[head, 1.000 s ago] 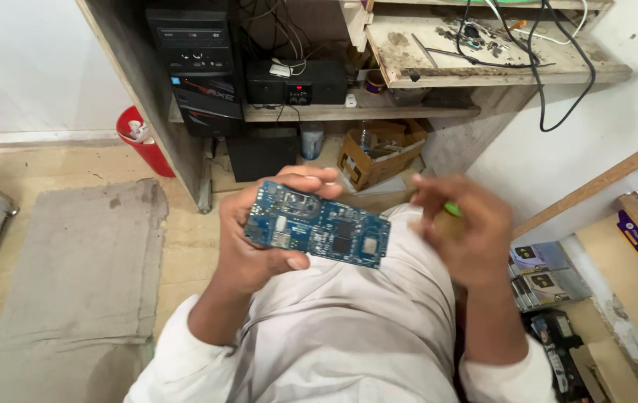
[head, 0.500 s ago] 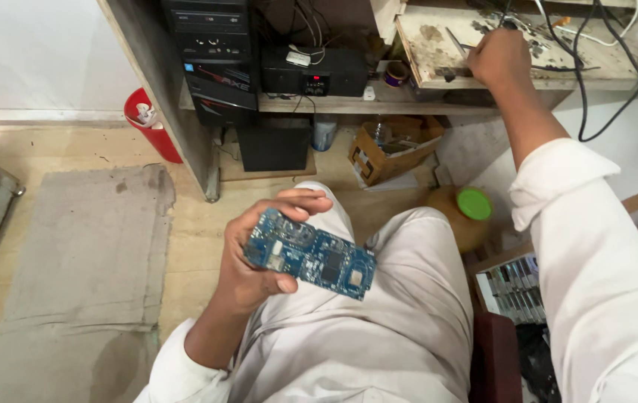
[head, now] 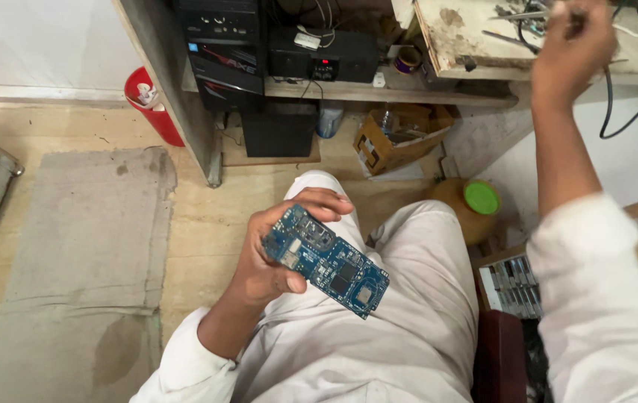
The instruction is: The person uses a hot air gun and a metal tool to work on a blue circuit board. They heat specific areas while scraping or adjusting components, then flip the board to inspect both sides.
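Left hand (head: 274, 261) gripped blue circuit board (head: 326, 261) over lap; right hand (head: 573, 45) closed, possibly on a tool, at worktop (head: 468, 45) edge. Board untouched yet.

Left hand (head: 278, 257) curls low over the lap in a closed grip; right hand (head: 573, 52) reaches far right, arm outstretched, fingers closed.

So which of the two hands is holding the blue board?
The left hand, down over the lap, has the blue circuit board in its grip. The right hand is up at the workbench instead.
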